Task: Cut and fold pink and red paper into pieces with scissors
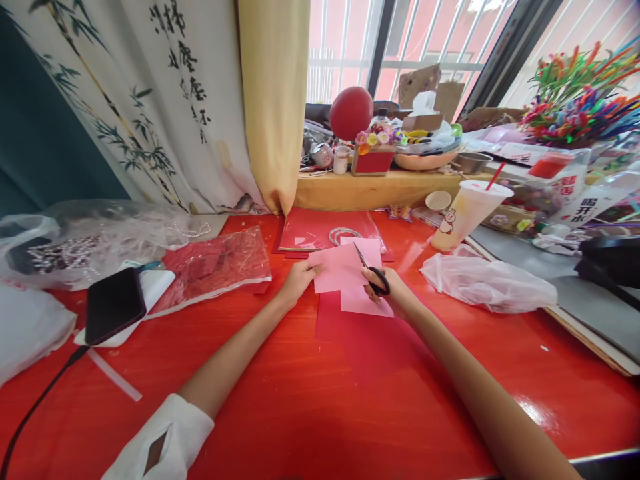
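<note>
My left hand (pixel 301 280) pinches the left edge of a pink sheet of paper (pixel 334 268), which it holds up over the table. In my right hand (pixel 393 290) is a pair of scissors (pixel 381 283) with black handles; the blades point up and left, at the right edge of that sheet. Beneath it lies a second pink paper (pixel 367 303), partly hidden by the raised sheet and my right hand. A dark red sheet (pixel 345 340) rests flat under both. Just behind are a red plastic-covered packet (pixel 310 227) and silvery rings (pixel 345 235).
On the left, a phone (pixel 115 303) with a cable lies near a red clear bag (pixel 220 267) and a plastic bag of beads (pixel 65 253). A drink cup (pixel 467 217) and a crumpled plastic bag (pixel 490 280) stand to the right. A cluttered windowsill (pixel 375 187) runs behind.
</note>
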The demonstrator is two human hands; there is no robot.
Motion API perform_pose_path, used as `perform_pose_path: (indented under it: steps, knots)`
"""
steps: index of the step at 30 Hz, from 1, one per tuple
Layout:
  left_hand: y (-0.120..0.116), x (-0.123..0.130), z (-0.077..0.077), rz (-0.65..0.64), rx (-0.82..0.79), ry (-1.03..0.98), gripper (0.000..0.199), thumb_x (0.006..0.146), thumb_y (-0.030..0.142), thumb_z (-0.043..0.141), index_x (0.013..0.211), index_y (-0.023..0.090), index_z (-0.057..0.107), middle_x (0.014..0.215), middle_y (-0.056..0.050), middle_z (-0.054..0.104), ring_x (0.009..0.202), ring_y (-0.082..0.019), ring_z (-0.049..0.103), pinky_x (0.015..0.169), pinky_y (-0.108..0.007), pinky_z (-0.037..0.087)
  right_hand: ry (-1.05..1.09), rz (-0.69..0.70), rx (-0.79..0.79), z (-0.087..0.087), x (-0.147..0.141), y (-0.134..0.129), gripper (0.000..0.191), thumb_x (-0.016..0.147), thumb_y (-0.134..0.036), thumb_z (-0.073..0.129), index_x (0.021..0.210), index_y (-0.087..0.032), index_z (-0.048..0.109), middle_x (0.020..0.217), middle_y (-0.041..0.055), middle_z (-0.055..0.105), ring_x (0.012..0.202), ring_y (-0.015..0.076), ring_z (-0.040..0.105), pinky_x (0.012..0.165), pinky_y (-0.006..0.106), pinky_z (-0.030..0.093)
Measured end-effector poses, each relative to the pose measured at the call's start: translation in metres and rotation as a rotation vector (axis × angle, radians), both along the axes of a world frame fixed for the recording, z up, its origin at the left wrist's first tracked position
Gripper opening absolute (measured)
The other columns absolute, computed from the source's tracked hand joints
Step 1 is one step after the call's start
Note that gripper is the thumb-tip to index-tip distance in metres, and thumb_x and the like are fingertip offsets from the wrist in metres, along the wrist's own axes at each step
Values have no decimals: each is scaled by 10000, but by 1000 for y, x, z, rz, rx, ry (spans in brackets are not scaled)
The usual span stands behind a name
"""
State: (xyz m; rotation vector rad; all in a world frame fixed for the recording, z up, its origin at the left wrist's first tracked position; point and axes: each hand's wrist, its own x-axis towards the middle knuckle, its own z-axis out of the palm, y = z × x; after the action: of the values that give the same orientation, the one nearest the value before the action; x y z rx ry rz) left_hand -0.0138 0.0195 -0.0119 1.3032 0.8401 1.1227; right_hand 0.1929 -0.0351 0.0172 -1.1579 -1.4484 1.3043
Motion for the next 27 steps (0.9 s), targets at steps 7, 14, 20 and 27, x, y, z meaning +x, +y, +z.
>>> perform_pose_path:
  steps: [7,14,20,27]
  knots:
    - [-1,1,0,4,-5,0,318,693,368,664,906,133,688,832,-51,697,760,-174,610,765,-319,444,1,-31,-4,1,0,0,455,751,-487,591,465,-163,445,355,-22,436,337,62,353,417,249,218]
    - [0,1,-2,26,2,21,319,691,404,658,817,111,676,677,-39,655,629,-147,576,640,-282,440,49,-135,-22,0,0,5,412,703,-538,606,579,-168,475,426,-24,473,346,71,397,391,240,247]
    - [3,2,-3,74,53,-19,399,715,353,643,1046,148,557,942,-68,663,816,-164,609,746,-286,463,44,-165,-51,-10,0,10,344,663,-469,665,658,-161,510,462,-36,481,335,68,412,356,223,244]
    - [5,1,-5,116,98,25,329,730,374,613,935,118,595,945,-79,660,825,-174,599,767,-294,455,40,-212,-55,-10,5,14,300,668,-420,656,696,-154,521,449,-37,489,327,78,433,354,217,280]
